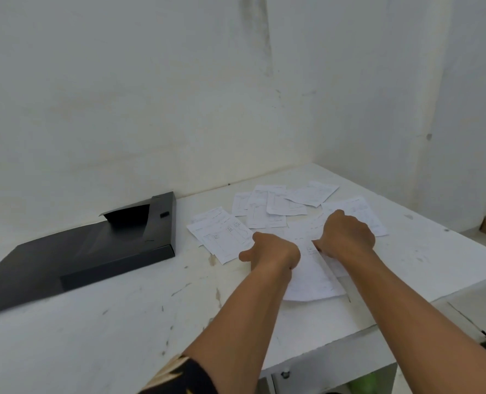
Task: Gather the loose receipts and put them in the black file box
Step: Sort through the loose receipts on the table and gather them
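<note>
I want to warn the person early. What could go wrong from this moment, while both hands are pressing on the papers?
1. The receipts lie fanned out beyond both hands; the far ones near the wall could be missed.
2. The left hand and right hand press on overlapping sheets, so dragging may crease them.
3. The black file box sits apart to the left with its flap only partly raised; carried papers might slip or snag.

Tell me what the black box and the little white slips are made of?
The black file box looks like thin matte plastic or stiff card: flat panels, folded flaps, dull sheen. The receipts look like thin printed paper: they lie flat, overlap, and show faint lines of text.
</note>
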`<state>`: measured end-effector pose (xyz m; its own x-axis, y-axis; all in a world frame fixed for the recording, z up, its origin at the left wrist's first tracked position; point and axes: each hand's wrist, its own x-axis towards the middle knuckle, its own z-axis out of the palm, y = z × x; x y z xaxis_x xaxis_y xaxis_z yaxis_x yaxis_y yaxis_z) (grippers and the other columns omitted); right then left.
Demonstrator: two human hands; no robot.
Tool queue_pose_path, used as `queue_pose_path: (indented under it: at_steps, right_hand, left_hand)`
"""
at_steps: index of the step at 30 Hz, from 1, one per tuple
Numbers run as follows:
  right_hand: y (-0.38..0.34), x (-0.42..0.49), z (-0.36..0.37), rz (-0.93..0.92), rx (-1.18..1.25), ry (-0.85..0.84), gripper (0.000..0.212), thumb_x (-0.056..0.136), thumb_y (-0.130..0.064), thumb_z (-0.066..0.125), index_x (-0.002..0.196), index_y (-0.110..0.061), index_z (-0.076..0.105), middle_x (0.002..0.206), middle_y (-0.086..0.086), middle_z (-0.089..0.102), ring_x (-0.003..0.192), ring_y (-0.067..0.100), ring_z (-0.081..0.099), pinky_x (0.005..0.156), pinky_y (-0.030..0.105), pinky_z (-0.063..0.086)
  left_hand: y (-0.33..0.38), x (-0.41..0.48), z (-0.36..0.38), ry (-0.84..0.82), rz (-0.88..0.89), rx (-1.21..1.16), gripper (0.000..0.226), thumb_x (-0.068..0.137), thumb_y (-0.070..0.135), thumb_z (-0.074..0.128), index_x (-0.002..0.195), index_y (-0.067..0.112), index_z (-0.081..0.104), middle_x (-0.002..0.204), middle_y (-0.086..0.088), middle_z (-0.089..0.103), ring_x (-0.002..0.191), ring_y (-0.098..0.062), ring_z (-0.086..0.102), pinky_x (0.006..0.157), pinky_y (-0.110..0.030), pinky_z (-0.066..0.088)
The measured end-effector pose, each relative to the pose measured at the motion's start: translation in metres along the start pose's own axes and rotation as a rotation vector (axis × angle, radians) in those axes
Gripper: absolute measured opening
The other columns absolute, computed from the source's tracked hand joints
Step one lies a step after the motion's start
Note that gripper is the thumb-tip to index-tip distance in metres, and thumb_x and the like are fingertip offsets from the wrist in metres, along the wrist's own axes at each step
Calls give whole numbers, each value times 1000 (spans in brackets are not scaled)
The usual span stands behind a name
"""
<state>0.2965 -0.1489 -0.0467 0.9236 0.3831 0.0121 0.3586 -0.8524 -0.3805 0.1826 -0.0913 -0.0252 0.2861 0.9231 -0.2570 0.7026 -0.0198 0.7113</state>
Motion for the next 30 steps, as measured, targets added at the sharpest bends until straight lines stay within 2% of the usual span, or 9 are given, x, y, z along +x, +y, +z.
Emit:
queue_pose_path:
  at_steps: [2, 4, 7, 11, 15, 19, 23, 26, 30]
  right_hand:
    - [1, -2, 0, -10, -1, 3, 65, 76, -44, 76, 122, -8, 48, 114, 10, 62, 102, 29, 63, 67, 32, 44]
    - [1, -5, -2, -21, -8, 7, 73, 73, -52, 77, 122, -8, 47, 112, 10, 63, 100, 28, 64, 65, 32, 44]
    - [1, -9, -7, -27, 4, 35, 70, 71, -51, 80, 117, -9, 49, 105, 8, 64, 95, 27, 64, 63, 31, 43]
    - [2, -10, -8, -43, 37, 82, 44, 78, -31, 78, 110, -11, 56, 83, 4, 57, 80, 25, 58, 60, 30, 40]
    - [3, -6, -15, -72, 106, 67, 43, 87, -33, 69, 123, -14, 57, 116, 7, 65, 105, 30, 62, 70, 31, 41]
    - [-1, 5, -28, -86, 191, 20, 46, 91, -42, 59, 129, -14, 56, 126, 9, 62, 114, 33, 59, 84, 35, 47]
    - [1, 23, -43, -22, 242, 32, 53, 94, -44, 55, 134, -10, 52, 134, 11, 58, 120, 34, 56, 90, 37, 46]
    - [10, 40, -42, 80, 230, 51, 48, 92, -41, 58, 127, -8, 57, 131, 13, 60, 118, 34, 57, 83, 35, 45]
    - [17, 50, -30, 244, 93, 51, 48, 89, -37, 60, 129, -12, 54, 139, 12, 47, 129, 34, 42, 102, 42, 38]
  left_hand:
    - [-4, 1, 4, -31, 24, -31, 53, 84, 10, 60, 134, 5, 43, 132, -14, 52, 113, -24, 55, 81, -22, 47]
    - [-10, -2, 6, -29, 63, -50, 42, 84, 9, 60, 125, 6, 52, 121, -13, 60, 106, -27, 61, 92, -34, 52]
    - [-18, -5, 3, 66, 146, 37, 32, 87, 12, 58, 118, 9, 54, 112, -9, 62, 99, -27, 63, 85, -34, 54]
    - [-20, -4, -12, 138, 244, 94, 29, 88, 12, 56, 117, 11, 54, 109, -7, 63, 95, -26, 63, 74, -31, 51]
    - [-20, 1, -34, 199, 342, 114, 33, 90, 13, 56, 121, 11, 46, 109, -7, 62, 93, -26, 62, 69, -32, 47]
    - [-17, 15, -54, 228, 468, -1, 49, 92, 7, 56, 134, 14, 31, 111, -5, 62, 81, -20, 55, 71, -32, 47]
    - [-9, 28, -62, 213, 465, -99, 67, 94, 9, 56, 148, 13, 17, 122, -8, 60, 101, -26, 60, 78, -33, 47]
    - [-7, 35, -65, 203, 445, -103, 48, 95, 11, 54, 138, 7, 32, 121, -11, 60, 103, -29, 60, 76, -33, 47]
    - [-10, 43, -65, 196, 419, -118, 28, 97, 10, 49, 124, 7, 41, 116, -10, 60, 86, -23, 55, 71, -35, 48]
